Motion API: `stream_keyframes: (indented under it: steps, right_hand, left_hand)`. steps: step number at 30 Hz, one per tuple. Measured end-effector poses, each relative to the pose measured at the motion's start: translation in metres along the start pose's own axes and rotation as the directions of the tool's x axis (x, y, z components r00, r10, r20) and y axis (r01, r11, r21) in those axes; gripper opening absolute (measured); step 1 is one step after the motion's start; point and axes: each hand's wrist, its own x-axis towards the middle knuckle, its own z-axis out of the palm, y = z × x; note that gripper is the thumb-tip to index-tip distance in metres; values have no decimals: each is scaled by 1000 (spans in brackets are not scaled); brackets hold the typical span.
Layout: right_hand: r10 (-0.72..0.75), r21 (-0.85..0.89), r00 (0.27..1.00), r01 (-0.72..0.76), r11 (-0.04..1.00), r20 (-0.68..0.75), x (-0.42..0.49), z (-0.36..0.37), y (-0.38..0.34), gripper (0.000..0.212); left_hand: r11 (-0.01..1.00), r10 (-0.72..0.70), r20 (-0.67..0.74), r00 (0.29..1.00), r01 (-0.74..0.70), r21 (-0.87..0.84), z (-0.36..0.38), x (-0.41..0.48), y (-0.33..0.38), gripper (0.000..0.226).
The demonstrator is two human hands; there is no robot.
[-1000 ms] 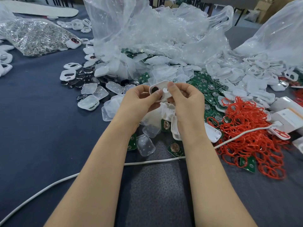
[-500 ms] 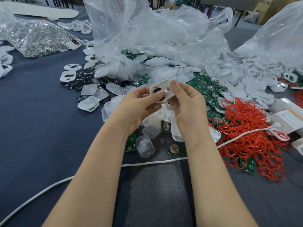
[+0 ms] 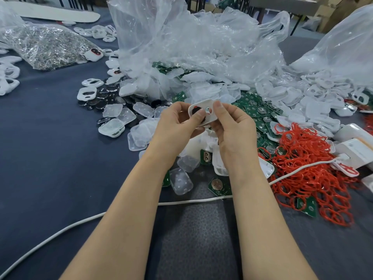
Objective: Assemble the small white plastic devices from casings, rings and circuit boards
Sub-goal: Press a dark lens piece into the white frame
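Casing (image 3: 202,103) is up off the bench (image 3: 50,158), held between both hands above the loose parts. My left hand (image 3: 173,126) grips its left end, thumb now pressed onto the dark window, where a touch of red shows at the rim. My right hand (image 3: 236,128) pinches the right end, fingers curled behind it. A second ago my right thumb lay over the round hole; it has slid up to the top edge, and the hole shows clear. The casing has tipped more toward me too. I read this as a check: the window piece looks seated and a ring seems to be in, so this one probably wants a board next. Boards (image 3: 260,118) lie just behind my hands, rings (image 3: 306,158) off to the right.
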Motion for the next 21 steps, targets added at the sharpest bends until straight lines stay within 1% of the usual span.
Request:
stream_keyframes:
  steps: [3, 8, 12, 14, 18, 21]
  right_hand:
    - [-17, -39, 1000, 17, 999, 0, 0, 0, 0, 10]
    - [-66, -212, 998, 62, 975, -15, -1, -1, -1, 8]
    - [-85, -373, 996, 86, 924, 18, -2, -1, 1, 15]
    - [-88, -401, 996, 90, 912, 23, -3, 0, 2, 16]
    - [-101, -411, 994, 81, 908, -27, -2, 0, 3, 22]
    - [-104, -409, 993, 70, 910, -61, 0, -1, 4, 22]
  left_hand:
    - [999, 32, -16, 999, -32, -8, 0, -1, 1, 3]
    - [999, 50, -14, 999, -50, 4, -3, -1, 1, 4]
    - [989, 83, 36, 996, -87, 123, 0, 0, -1, 7]
    - [984, 94, 37, 995, -98, 150, 2, 0, -3, 10]
    - [995, 66, 47, 997, -69, 72, 2, 0, -4, 16]
    - [995, 56, 85, 995, -63, 81, 3, -1, -5, 23]
